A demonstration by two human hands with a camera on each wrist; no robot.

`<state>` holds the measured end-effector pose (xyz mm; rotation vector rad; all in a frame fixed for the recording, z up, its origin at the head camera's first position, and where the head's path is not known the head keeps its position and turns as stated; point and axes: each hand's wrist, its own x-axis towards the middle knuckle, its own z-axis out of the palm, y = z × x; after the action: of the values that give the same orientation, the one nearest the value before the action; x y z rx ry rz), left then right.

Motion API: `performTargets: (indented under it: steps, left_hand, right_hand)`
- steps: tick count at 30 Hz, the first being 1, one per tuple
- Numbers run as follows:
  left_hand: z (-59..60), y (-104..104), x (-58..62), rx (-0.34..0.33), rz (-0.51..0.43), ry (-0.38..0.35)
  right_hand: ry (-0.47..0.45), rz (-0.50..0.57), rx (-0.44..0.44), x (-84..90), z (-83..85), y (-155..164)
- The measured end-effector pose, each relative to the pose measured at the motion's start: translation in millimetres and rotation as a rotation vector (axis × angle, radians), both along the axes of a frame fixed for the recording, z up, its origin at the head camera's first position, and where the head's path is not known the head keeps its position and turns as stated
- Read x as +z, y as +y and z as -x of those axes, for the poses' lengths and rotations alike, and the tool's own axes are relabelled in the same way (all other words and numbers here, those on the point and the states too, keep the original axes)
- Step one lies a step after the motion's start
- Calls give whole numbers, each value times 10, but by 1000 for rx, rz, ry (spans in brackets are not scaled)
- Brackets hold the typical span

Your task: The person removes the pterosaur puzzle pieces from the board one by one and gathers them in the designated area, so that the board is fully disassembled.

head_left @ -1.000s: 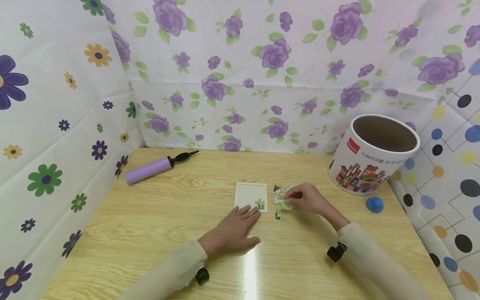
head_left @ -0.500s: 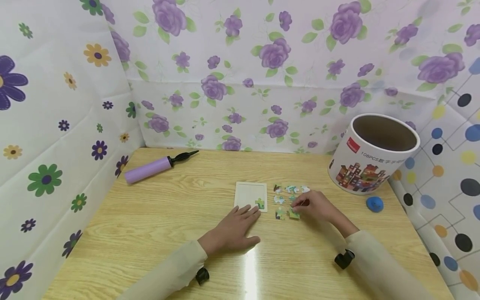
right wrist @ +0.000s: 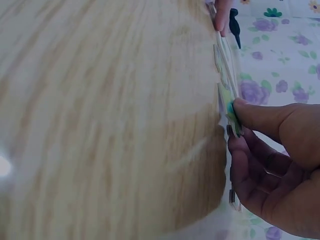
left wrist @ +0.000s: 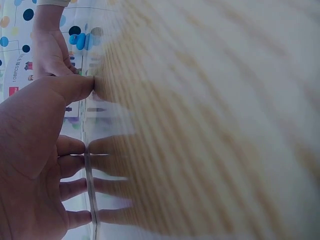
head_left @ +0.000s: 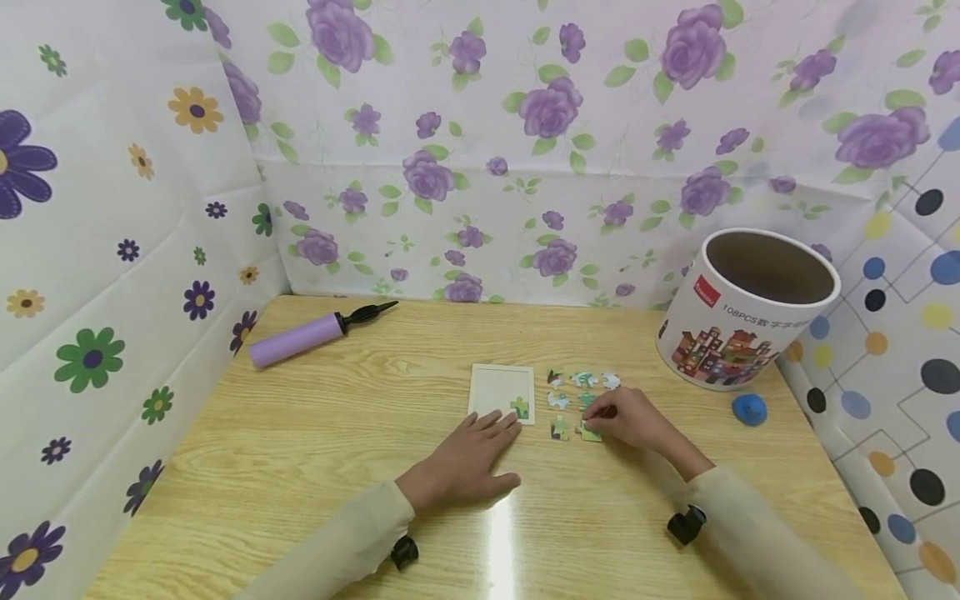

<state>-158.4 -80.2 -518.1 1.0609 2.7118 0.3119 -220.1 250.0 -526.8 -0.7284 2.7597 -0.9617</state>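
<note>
My left hand (head_left: pixel 467 468) lies with its fingers straight, fingertips at the near edge of a square pale puzzle tray (head_left: pixel 491 385). One green jigsaw piece (head_left: pixel 520 407) sits in the tray's near right corner. To the right, my right hand (head_left: pixel 628 417) pinches another green jigsaw piece (head_left: pixel 591 431) between thumb and finger, low at the table. In the right wrist view the thumb (right wrist: pixel 262 117) presses that piece's upper edge. Several loose pieces lie in rows around it, including a white-and-brown piece (head_left: pixel 555 378) and a green-and-purple piece (head_left: pixel 559 428).
A large white printed bucket (head_left: pixel 738 333) stands at the back right, with a small blue object (head_left: pixel 750 409) before it. A purple pump (head_left: pixel 296 340) with a black nozzle lies at the back left. Patterned cloths rise behind and at both sides of the wooden table (head_left: pixel 300 467).
My right hand has moved right and nearer with the green jigsaw piece, uncovering the pieces behind, then shifted only slightly. The left hand has stayed in place.
</note>
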Motion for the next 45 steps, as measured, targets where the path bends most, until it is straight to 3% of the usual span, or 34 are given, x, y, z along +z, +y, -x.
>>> performTargets:
  steps: [8,16,30,39,45]
  left_hand:
    - [0,-3,-12,3,13,9]
    - [4,-2,-12,2,13,2]
    - [15,-12,-21,-20,-43,-7]
    - [12,6,-20,-6,9,47]
    - [6,9,-2,0,18,43]
  right_hand:
    - [23,-13,-10,-20,-4,-23]
    - [8,-22,-56,85,9,-90]
    - [23,11,48,174,149,-392]
    - [-19,26,76,192,224,-616]
    - [-45,14,86,188,261,-742]
